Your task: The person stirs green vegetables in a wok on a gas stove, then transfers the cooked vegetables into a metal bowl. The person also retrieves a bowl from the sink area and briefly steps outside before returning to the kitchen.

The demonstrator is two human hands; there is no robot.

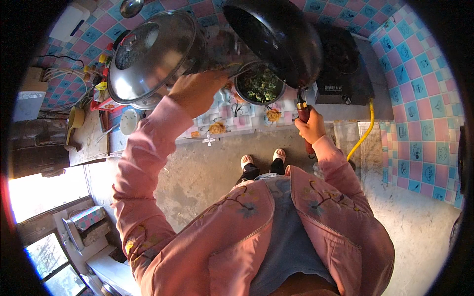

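My right hand [311, 125] grips the red-brown wooden handle [303, 111] of a dark wok [296, 40]. The wok is lifted and tipped on its side, its mouth facing left over a round metal pot [237, 87] on the counter. Cooked leafy greens [262, 86] lie in that pot. At the pot's left, my left hand [198, 90] is closed around a thin metal utensil [240, 70], perhaps a spatula, which reaches toward the wok and pot. Its grip and far end are blurred or hidden. Left of this hand leans a large domed steel lid [155, 55] with a glass centre.
A black gas stove [339, 63] with a yellow hose [364, 135] stands at the right. Flowered cloth [218, 127] covers the counter. To the left are a white bowl [129, 121], condiment bottles in a red tray [107, 103], and a yellow ladle [76, 117]. A metal ladle [131, 8] hangs by the tiled wall.
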